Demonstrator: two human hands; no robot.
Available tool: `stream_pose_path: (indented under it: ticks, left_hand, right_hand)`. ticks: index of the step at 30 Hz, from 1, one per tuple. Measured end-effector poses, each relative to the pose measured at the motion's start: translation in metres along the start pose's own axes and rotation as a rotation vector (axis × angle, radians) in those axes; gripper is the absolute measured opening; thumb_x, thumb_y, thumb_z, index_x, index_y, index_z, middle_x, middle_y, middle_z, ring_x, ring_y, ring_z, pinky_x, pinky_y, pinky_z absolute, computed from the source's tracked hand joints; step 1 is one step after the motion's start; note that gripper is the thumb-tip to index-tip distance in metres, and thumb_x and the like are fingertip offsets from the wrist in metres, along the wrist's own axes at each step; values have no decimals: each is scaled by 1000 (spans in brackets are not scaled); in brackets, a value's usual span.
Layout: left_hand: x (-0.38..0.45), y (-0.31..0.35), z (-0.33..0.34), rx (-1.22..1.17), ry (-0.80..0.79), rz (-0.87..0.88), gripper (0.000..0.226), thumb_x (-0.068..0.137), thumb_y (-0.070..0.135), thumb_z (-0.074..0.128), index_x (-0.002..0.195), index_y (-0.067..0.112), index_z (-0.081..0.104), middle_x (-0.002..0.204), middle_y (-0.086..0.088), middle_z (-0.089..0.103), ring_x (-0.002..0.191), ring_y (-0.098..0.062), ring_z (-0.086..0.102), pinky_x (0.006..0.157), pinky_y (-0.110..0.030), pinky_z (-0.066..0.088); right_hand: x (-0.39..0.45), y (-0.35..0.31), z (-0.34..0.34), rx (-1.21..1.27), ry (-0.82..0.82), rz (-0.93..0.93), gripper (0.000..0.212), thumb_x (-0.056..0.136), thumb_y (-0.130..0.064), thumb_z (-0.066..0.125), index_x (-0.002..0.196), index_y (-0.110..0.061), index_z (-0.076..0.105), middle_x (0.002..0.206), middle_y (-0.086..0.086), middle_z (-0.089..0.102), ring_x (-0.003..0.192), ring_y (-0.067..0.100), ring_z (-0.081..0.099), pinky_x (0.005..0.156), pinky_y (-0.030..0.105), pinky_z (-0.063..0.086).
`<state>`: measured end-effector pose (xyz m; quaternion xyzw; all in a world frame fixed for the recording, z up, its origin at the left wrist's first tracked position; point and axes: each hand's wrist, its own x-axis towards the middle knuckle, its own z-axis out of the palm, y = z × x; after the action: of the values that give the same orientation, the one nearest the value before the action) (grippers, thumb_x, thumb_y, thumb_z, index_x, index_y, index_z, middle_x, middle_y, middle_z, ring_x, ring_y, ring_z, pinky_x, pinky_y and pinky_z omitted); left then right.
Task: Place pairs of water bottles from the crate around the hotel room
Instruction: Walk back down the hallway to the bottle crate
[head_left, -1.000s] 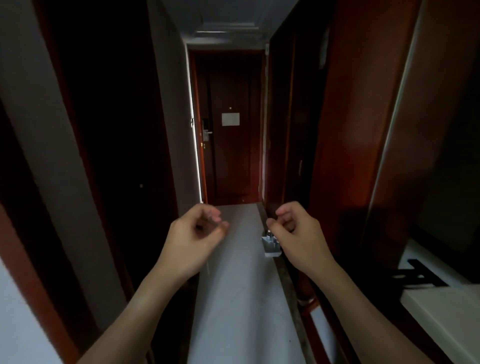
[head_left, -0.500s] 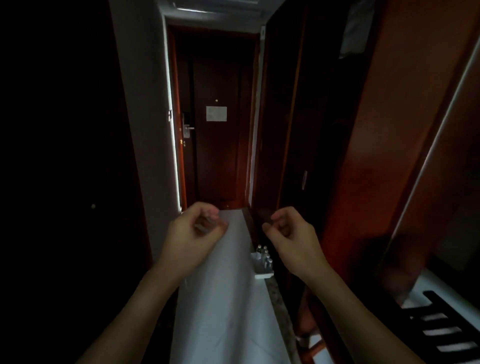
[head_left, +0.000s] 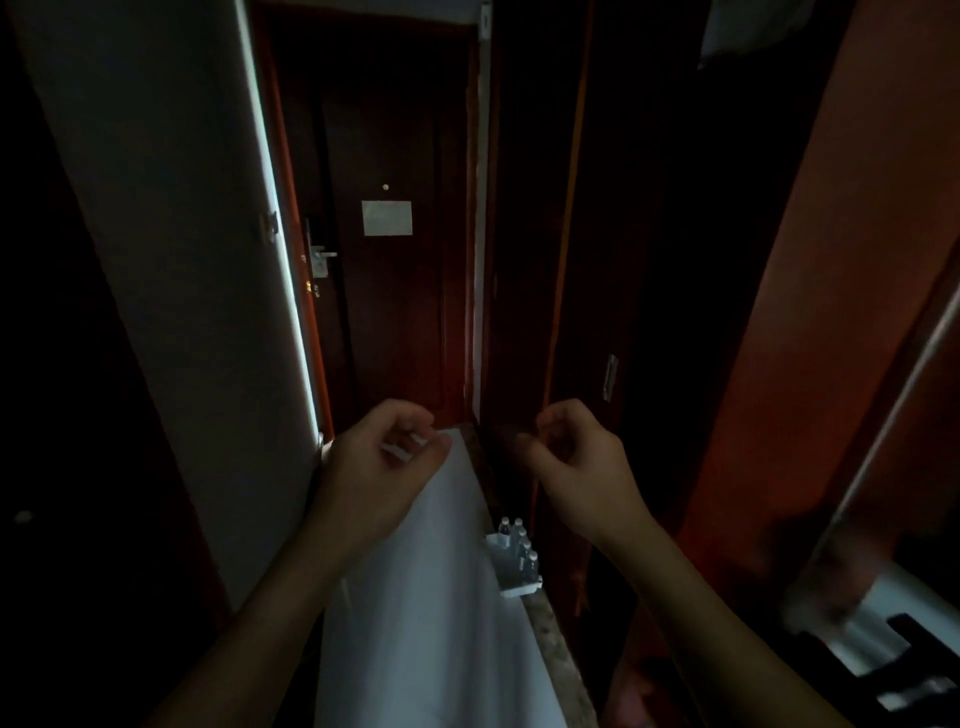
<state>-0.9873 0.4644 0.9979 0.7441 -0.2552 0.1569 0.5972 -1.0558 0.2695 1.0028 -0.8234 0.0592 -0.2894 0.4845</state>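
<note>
A small white crate (head_left: 511, 571) sits on the pale hallway floor (head_left: 426, 597) against the right-hand wall. Several clear water bottles (head_left: 522, 543) with white caps stand upright in its far side. My left hand (head_left: 379, 467) floats above the floor, left of the crate, its fingers loosely curled and holding nothing. My right hand (head_left: 582, 462) hovers above and a little beyond the crate, fingers curled the same way, with nothing in it. Neither hand touches the crate.
A dark wooden entry door (head_left: 395, 260) with a metal handle (head_left: 319, 257) closes the corridor ahead. Dark wardrobe panels (head_left: 649, 260) line the right; a white wall (head_left: 171, 260) lines the left. A black luggage rack (head_left: 904, 660) shows at the lower right.
I have moved forward down the corridor; the door looks larger and the crate has slid lower and nearer in view. Both hands keep their loose curled pose.
</note>
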Motion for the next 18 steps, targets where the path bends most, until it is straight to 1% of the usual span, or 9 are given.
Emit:
stream_pose_path:
  ticks: [1, 3, 5, 6, 7, 11, 13, 15, 18]
  left_hand:
    - [16, -7, 7, -11, 9, -6, 26, 69, 40, 71, 89, 24, 67, 80, 14, 70, 71, -3, 61, 70, -26, 51]
    - [50, -20, 22, -13, 6, 3, 14, 77, 20, 76, 87, 21, 66, 75, 20, 68, 66, 4, 57, 67, -16, 49]
    - [85, -30, 37, 17, 10, 22, 20, 82, 2, 74, 86, 20, 65, 71, 17, 68, 63, 7, 57, 63, -8, 45]
    - [102, -36, 43, 38, 13, 34, 22, 82, 0, 73, 86, 19, 65, 70, 14, 67, 63, 8, 57, 61, -6, 43]
    - [119, -42, 49, 54, 15, 42, 22, 82, 0, 72, 86, 20, 65, 71, 14, 67, 63, 8, 58, 60, -6, 43]
    - [178, -71, 63, 78, 38, 52, 19, 82, 6, 74, 88, 22, 67, 76, 23, 67, 64, 6, 59, 60, -8, 45]
    - [205, -89, 67, 99, 66, 49, 19, 82, 7, 74, 87, 24, 66, 77, 23, 68, 66, 6, 59, 61, -8, 45]
    - [229, -110, 73, 107, 79, 48, 24, 82, 5, 74, 86, 27, 65, 75, 18, 68, 67, 7, 60, 60, -6, 43]
    - [263, -147, 82, 100, 55, 40, 28, 82, 2, 74, 86, 28, 64, 77, 9, 66, 66, 9, 59, 60, -6, 43]
  right_hand:
    - [19, 8, 4, 4, 0, -10, 17, 85, -30, 73, 93, -23, 61, 73, -6, 66, 61, 0, 60, 58, 21, 50]
    - [57, 23, 10, 25, -7, -27, 17, 84, -29, 74, 93, -22, 61, 73, -4, 67, 61, 0, 60, 58, 22, 50]
    - [96, 36, 15, 48, -7, -48, 18, 83, -28, 74, 95, -21, 62, 75, -3, 68, 64, 1, 61, 57, 17, 48]
    - [116, 43, 17, 62, -1, -53, 18, 84, -28, 73, 95, -20, 63, 77, -4, 68, 66, 2, 62, 57, 15, 47]
    - [134, 49, 20, 80, 5, -51, 18, 84, -29, 73, 96, -21, 63, 78, -4, 68, 69, 5, 63, 59, 15, 48]
    - [203, 73, 38, 148, 30, -41, 16, 84, -30, 72, 95, -24, 63, 80, -3, 70, 72, 9, 67, 67, 29, 56]
    - [232, 84, 48, 152, 30, -45, 15, 84, -28, 72, 95, -25, 62, 79, -4, 70, 72, 5, 66, 66, 24, 55]
    - [259, 97, 59, 140, 27, -57, 14, 84, -27, 73, 93, -26, 62, 78, -5, 69, 70, 0, 65, 62, 16, 51]
    - [297, 121, 80, 118, 19, -46, 15, 84, -28, 72, 94, -26, 61, 79, -4, 68, 70, 1, 65, 62, 19, 51]
